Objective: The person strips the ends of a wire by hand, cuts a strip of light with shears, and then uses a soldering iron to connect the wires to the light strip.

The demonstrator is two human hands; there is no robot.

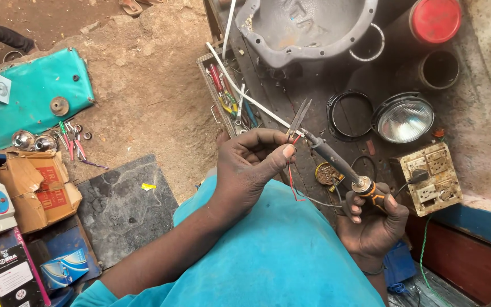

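The left hand (251, 165) pinches thin red wires (292, 170) upright, apparently, while the right hand (373, 219), fingers clamped on a soldering iron (336, 162), slants its tip up-left to meet them above the table's (484, 131) near edge.

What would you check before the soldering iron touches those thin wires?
1. Wires held firm: ok. The left hand pinches the red wire together with tweezers.
2. Iron gripped by its handle: ok. The right hand holds the soldering iron by the orange end, away from the tip.
3. Iron plugged in: ok. A black plug sits in the socket board.
4. Tip hot: cannot tell.
5. Fingers clear of the tip: not ok. The left thumb lies very close to it.
6. Cord free: cannot tell. It runs under the right hand.
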